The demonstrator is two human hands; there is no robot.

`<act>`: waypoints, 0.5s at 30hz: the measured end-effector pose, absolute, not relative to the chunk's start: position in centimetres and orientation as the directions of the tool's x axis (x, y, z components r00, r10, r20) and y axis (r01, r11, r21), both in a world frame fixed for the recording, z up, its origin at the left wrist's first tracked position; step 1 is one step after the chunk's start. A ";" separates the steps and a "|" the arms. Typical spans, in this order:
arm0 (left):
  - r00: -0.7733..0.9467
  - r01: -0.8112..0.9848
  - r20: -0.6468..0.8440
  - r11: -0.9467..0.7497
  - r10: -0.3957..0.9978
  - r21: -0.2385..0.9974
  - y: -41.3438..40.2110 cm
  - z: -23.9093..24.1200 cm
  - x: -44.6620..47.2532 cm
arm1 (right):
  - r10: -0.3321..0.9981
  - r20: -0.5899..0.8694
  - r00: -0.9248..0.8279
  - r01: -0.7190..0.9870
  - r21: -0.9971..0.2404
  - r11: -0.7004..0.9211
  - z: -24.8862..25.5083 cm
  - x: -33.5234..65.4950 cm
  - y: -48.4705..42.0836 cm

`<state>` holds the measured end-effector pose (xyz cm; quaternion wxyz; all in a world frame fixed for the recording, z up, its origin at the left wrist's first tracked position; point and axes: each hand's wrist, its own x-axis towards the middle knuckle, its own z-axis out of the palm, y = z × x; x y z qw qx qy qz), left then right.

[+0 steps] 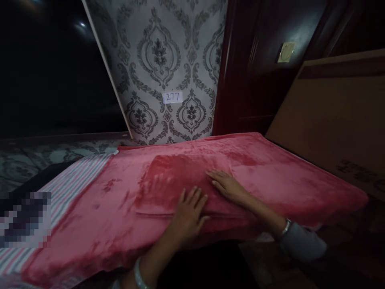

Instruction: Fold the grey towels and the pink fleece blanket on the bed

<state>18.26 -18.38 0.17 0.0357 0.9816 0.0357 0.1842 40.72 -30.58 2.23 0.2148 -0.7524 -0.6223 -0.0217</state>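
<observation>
A folded red fleece cloth (168, 180) lies on a larger red fleece blanket (285, 176) spread over a bed. My left hand (189, 212) rests flat on the folded cloth's near edge, fingers spread, a pale bangle on the wrist. My right hand (227, 185) lies flat on the cloth's right side, fingers stretched out and pointing left, a watch on the wrist and a grey sleeve behind it. Neither hand holds anything.
A red and white striped sheet (75, 176) shows at the bed's left. Patterned grey wallpaper with a "277" label (172, 96) stands behind. A dark wooden door (264, 68) and a brown headboard panel (333, 116) are at right. Dark floor lies below.
</observation>
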 end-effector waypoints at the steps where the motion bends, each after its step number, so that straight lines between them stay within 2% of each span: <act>1: 0.937 0.014 0.347 -0.997 0.040 0.077 -19.7 -0.1 19.1 | 0.942 0.267 0.204 0.952 -0.279 -0.127 2.6 41.1 -29.9; 3: 0.940 -0.023 0.342 -0.998 0.001 0.064 -21.9 -0.8 20.5 | 0.965 0.177 0.191 0.963 -0.223 -0.150 3.0 42.2 -28.5; 5: 0.930 -0.002 0.368 -0.999 0.017 0.053 -23.3 -2.0 21.4 | 0.971 0.106 0.216 0.968 -0.149 -0.199 2.9 43.4 -27.4; 9: 0.903 0.047 0.426 -0.999 0.049 0.015 -24.3 -4.3 21.5 | 0.960 0.086 0.268 0.963 -0.064 -0.263 1.6 46.2 -25.9; 12: 0.897 0.054 0.440 -0.999 0.047 -0.003 -24.3 -5.0 21.3 | 0.946 0.091 0.310 0.949 -0.089 -0.302 0.6 48.6 -24.9; 15: 0.893 0.048 0.448 -0.998 0.031 -0.027 -24.1 -5.1 21.3 | 0.921 0.103 0.376 0.916 -0.192 -0.352 -0.2 51.1 -23.8</act>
